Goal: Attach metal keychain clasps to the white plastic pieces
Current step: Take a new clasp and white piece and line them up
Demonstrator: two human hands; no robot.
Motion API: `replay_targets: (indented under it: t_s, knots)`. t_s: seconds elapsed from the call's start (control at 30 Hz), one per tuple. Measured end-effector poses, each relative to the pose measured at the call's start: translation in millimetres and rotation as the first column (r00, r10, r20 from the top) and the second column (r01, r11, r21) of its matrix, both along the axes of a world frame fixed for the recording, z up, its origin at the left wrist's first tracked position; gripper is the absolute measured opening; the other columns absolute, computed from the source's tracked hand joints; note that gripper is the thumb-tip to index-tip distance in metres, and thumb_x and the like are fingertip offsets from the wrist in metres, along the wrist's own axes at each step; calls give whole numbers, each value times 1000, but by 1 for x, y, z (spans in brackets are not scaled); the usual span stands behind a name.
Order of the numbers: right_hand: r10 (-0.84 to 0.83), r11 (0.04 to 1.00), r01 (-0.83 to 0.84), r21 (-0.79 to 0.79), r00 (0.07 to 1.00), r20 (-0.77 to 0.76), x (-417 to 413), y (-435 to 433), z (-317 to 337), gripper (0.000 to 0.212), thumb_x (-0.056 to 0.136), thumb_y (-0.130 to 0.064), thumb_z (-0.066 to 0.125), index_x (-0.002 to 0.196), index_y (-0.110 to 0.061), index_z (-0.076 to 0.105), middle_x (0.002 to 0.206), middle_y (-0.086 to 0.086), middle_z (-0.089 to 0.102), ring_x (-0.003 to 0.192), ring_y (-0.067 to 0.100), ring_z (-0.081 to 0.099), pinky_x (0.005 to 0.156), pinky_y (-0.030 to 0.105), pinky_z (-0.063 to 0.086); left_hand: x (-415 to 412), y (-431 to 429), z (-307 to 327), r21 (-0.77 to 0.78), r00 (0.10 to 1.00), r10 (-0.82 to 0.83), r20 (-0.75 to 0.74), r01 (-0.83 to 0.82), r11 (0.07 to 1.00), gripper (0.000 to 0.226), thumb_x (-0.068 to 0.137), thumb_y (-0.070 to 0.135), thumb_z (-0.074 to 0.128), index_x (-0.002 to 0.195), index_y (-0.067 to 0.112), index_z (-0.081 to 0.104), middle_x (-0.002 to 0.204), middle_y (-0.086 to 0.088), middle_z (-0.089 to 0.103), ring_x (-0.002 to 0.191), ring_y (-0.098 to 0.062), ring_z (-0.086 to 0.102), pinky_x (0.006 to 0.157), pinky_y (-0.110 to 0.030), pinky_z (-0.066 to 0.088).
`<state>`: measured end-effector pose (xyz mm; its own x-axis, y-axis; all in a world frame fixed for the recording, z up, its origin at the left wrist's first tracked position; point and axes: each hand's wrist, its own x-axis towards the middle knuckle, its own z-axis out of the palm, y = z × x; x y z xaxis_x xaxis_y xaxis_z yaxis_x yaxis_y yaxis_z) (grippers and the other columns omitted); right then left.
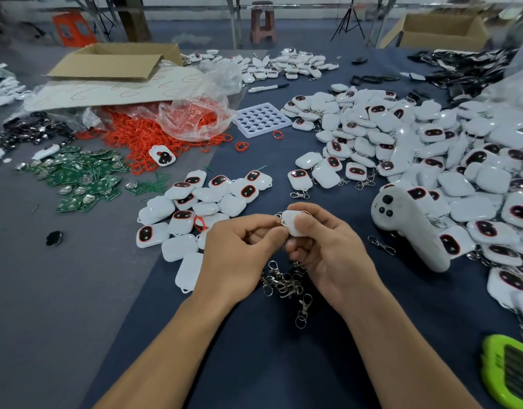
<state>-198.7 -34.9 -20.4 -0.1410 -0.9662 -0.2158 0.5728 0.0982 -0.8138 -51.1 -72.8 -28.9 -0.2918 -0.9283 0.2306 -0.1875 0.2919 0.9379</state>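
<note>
The right hand grips a rounded white plastic piece between thumb and curled fingers, raised just above the dark blue cloth-covered desk. The left hand closes its fingers narrowly in a pinch on a small silver metal keychain clasp. It presses the clasp's ring against the piece's left corner, so the two things touch right at the fingertips. Whether the ring is already through the piece's eyelet cannot be told, because the fingers hide the joint.

The likeliest trouble is a slip. The ring looks thin and springy, and if the left fingers loosen before it has wound fully through, it could snap back off the corner. Twisting it too hard against the right hand's grip could crack the little plastic eyelet. A dropped clasp would land in the tangled heap of loose silver clasps directly below the fingers and snag others when picked up. A dropped piece could slide among the unfitted white pieces to the left of the fingers. It could also land in the large heap of clasped ones to their right and be miscounted as done.
</note>
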Motion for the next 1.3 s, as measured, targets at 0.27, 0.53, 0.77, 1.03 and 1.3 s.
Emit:
replay_targets:
  t_s: [0.27, 0.53, 0.77, 1.03, 1.3]
  knots:
    - [-75, 996, 69, -52, 990, -119, 2, -1, -6, 20, 97, 6, 59, 99, -11, 71, 78, 9, 64, 49, 13, 46, 44, 21, 39, -1, -1, -1, -98, 978, 77, 194, -59, 993, 24, 87, 36, 63, 71, 22, 73, 59, -5, 52, 53, -8, 42, 50, -24, 33]
    - [-149, 987, 131, -97, 964, -219, 7, -1, -8, 20, 94, 7, 63, 99, -10, 73, 79, 10, 64, 53, 14, 46, 46, 22, 40, 1, 3, 1, -413, 745, 236, 624, 58, 909, 26, 98, 37, 52, 80, 26, 68, 69, 7, 57, 69, -12, 55, 63, -34, 42]
    - [-115, 992, 110, -60, 989, -95, 2, -5, -8, 20, 101, 4, 55, 103, -8, 71, 67, 3, 63, 44, 14, 45, 42, 23, 37, 0, -3, 1, -126, 953, 15, 302, 24, 992, 32, 89, 40, 62, 74, 12, 66, 55, 0, 41, 51, -4, 34, 49, -17, 29]
    - [-152, 986, 130, -105, 957, -247, 7, -1, -12, 20, 95, 5, 63, 99, -12, 73, 78, 9, 64, 52, 14, 49, 47, 23, 43, 3, 0, -4, -377, 799, 195, 569, 42, 925, 33, 92, 37, 52, 70, 19, 68, 60, 5, 55, 63, -12, 54, 58, -32, 39]
    - [-179, 982, 148, -115, 922, -344, 8, 0, -10, 21, 94, 3, 62, 97, -15, 74, 80, 7, 66, 55, 14, 49, 49, 25, 44, -1, 0, -4, -357, 756, 185, 628, 69, 932, 22, 95, 30, 53, 76, 24, 63, 66, 6, 56, 64, -13, 54, 60, -33, 41]
